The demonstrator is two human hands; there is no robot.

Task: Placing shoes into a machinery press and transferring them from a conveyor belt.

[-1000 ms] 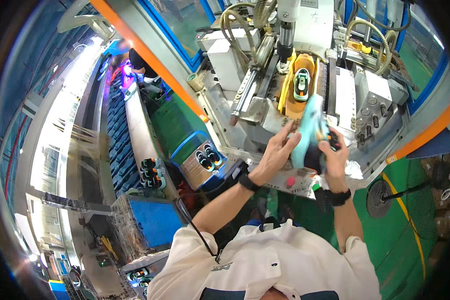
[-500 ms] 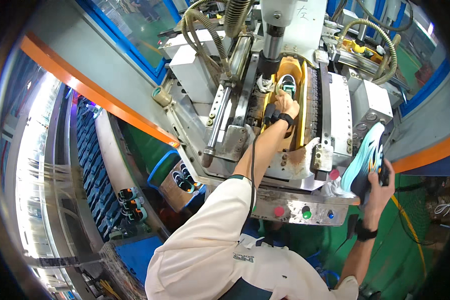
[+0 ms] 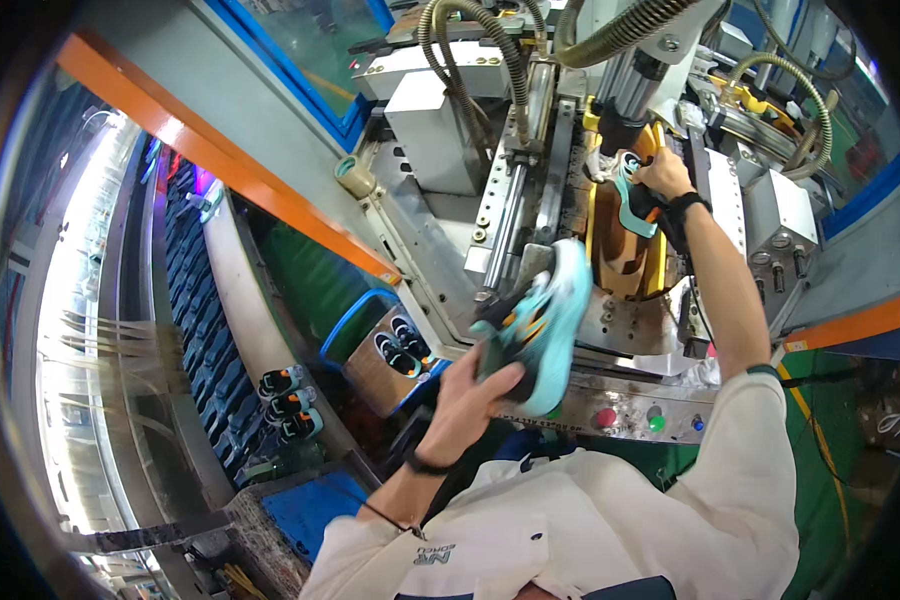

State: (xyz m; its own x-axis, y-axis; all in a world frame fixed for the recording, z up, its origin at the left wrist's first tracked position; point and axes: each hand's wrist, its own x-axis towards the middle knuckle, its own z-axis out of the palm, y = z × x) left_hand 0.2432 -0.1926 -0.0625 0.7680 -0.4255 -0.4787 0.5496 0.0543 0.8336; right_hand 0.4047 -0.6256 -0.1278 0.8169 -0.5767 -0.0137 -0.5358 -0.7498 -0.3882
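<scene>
Shoe now left-handed (mid-air)

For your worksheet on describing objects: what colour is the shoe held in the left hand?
Light turquoise, with dark and orange parts: the shoe in the left hand, head view.

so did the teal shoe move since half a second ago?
Yes. The teal shoe, then right of the press's button panel in the other hand, is now in the left hand, up and left of the panel.
</scene>
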